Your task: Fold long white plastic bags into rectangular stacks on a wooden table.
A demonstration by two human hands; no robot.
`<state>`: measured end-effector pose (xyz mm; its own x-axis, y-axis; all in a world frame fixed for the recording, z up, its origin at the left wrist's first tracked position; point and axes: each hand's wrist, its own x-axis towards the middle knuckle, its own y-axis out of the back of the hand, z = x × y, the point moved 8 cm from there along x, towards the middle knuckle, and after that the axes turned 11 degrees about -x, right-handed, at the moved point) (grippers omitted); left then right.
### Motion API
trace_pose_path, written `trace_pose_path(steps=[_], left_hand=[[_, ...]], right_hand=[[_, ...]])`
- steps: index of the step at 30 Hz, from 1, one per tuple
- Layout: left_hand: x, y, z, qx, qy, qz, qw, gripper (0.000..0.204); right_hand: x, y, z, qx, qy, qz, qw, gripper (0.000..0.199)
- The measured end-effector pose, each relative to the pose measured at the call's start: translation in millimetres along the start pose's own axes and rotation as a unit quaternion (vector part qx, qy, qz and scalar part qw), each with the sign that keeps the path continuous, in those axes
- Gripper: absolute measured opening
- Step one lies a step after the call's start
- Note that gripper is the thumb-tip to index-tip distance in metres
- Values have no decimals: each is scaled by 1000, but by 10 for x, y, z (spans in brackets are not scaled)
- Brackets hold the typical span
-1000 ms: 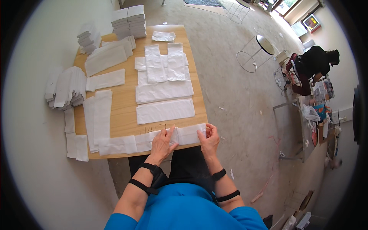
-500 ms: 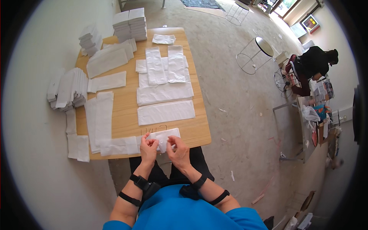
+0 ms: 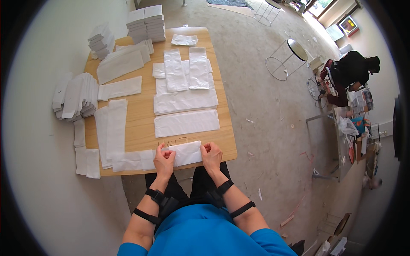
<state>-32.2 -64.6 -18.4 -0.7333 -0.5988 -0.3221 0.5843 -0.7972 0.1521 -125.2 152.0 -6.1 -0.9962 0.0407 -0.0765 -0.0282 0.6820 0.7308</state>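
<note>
At the wooden table's [image 3: 143, 123] near edge, the left hand [image 3: 164, 160] and right hand [image 3: 211, 155] are pinching a folded white cloth [image 3: 185, 152] by its 2 ends; it looks light, soft, floppy.

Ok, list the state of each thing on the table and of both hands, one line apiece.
Left hand: pressing on the folded cloth's left end.
Right hand: gripping its right end.
Folded cloth: folded, flat at the near edge.
Flat cloths: spread out.
Stacks: folded, piled at the far edge.
Table: mostly covered.
</note>
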Motion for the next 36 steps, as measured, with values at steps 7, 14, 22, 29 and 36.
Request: trace_pose_path(steps=[7, 14, 22, 29, 36], left_hand=[[22, 262, 151, -12, -59, 53, 997, 35], [-192, 35, 439, -53, -35, -88, 994, 20], [-56, -178, -76, -17, 33, -190, 981, 21], [1, 445, 29, -164, 4, -65, 984, 27], [-440, 2150, -487, 70, -49, 380, 921, 50]], right_hand=[[18, -26, 22, -5, -31, -17, 999, 16], [31, 10, 0, -35, -2, 3, 999, 14], [-200, 74, -376, 34, 56, -7, 998, 10], [-61, -294, -58, 41, -21, -97, 994, 12], [-14, -188, -156, -6, 18, -87, 996, 17]])
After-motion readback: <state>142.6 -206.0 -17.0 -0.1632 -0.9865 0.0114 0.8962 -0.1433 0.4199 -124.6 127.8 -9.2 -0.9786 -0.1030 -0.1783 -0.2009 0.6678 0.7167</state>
